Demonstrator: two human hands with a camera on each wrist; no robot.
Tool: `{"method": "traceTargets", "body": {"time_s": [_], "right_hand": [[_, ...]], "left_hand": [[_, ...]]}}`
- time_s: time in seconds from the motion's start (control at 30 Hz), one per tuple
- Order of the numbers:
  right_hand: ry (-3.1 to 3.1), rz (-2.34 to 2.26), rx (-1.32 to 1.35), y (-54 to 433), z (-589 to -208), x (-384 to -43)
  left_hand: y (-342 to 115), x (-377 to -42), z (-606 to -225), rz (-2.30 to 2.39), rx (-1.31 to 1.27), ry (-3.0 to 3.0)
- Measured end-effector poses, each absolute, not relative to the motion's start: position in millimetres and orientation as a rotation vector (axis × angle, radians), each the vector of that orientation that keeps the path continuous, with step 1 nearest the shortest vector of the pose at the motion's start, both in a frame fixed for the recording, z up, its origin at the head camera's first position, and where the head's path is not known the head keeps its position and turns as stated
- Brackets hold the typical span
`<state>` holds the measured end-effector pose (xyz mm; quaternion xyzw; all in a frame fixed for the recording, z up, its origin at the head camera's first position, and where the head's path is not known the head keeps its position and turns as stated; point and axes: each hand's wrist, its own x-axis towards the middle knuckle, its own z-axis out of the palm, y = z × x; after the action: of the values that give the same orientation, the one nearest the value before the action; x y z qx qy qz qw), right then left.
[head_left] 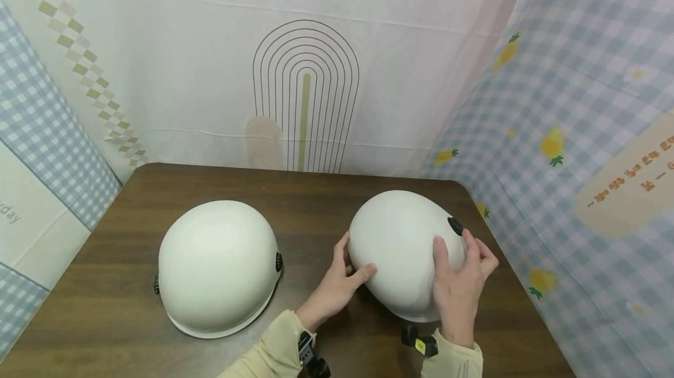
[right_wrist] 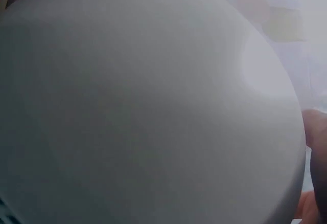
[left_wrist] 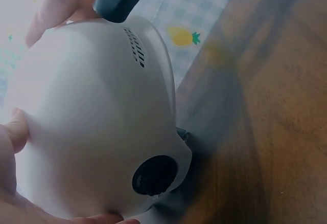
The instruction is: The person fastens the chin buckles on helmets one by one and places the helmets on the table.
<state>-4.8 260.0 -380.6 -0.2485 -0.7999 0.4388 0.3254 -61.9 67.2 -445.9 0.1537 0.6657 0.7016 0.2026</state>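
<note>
Blue-and-white gingham hangs at the far left, where we see it beside a white cloth printed with diamonds and nested arches. Before that cloth stands a brown table. On its left part we find the left helmet, white, dome up, with black knobs at its sides. Next comes our left hand, thumb and fingers parted around the left side of the right helmet, gripping it. That helmet, also white, is over the table's right part, tilted; we cannot tell whether it touches the wood. From the left wrist we see its vents and a round dial. Our right hand grips the opposite side, thumb on the dome, fingertips by a black disc. Farthest right, patterned cloth bears yellow fruit.
</note>
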Motion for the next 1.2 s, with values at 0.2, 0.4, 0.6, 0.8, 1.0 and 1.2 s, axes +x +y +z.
{"method": "traceTargets", "body": {"time_s": [0.2, 0.4, 0.6, 0.8, 1.0, 1.2], "right_hand": [[-2.269, 1.13, -0.761, 263.6, -369.8, -2.0], [-2.469, 1.098, -0.847, 267.5, -364.6, 1.6], [-2.527, 1.096, -0.852, 266.9, -362.3, 2.0], [-2.571, 1.136, -0.89, 269.1, -361.2, 4.7], [-2.635, 1.174, -0.798, 274.0, -362.1, 4.4], [-2.592, 1.159, -0.728, 272.1, -364.7, 1.8]], "left_hand": [[67.5, -60.9, -446.0, 1.977, 0.435, 1.844], [65.2, -64.7, -448.8, 1.966, 0.416, 1.85], [55.3, -70.9, -431.1, 1.868, 0.47, 1.988], [58.2, -74.3, -421.3, 1.751, 0.632, 2.159], [57.3, -74.6, -422.5, 1.719, 0.67, 2.2], [53.5, -76.0, -424.0, 1.741, 0.679, 2.192]]}}
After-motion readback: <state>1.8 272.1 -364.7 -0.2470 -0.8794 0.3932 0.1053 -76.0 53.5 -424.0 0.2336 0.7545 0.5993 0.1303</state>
